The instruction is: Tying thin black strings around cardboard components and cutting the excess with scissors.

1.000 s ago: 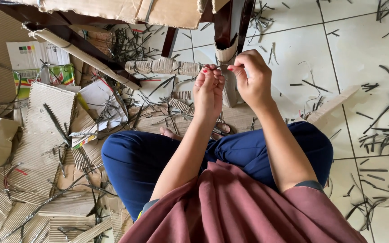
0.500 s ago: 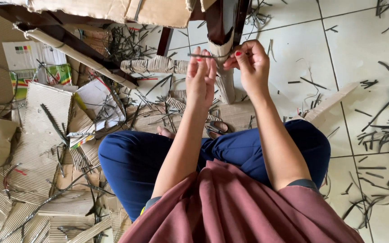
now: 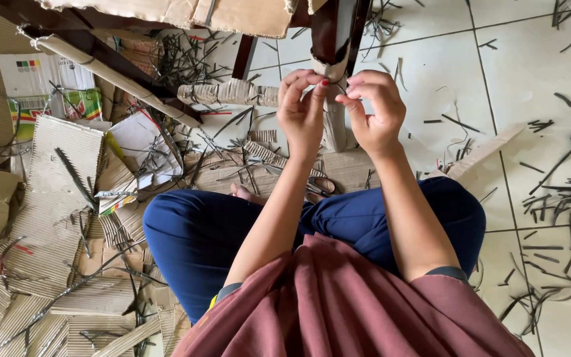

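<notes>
Head view, looking down past the lap: on the far left a heap of corrugated cardboard sheets (image 3: 47, 218) and torn scraps covers the floor, with thin dark strips scattered through it. Further in, a rolled cardboard tube (image 3: 229, 92) lies across the tiles. Then the left hand (image 3: 302, 112), fingers pinched together on something thin, too small to make out, held right against the cardboard-wrapped chair leg (image 3: 334, 86). The right hand (image 3: 375, 109) meets it, thumb and forefinger nipped on the same small piece. Right of that, bare white tiles (image 3: 517, 66) littered with more dark slivers.

My guess is that the grip is the weak point: a pinch that fine could slip, and the piece would vanish among identical slivers below. The wrap on the leg looks loose and could sag.
</notes>
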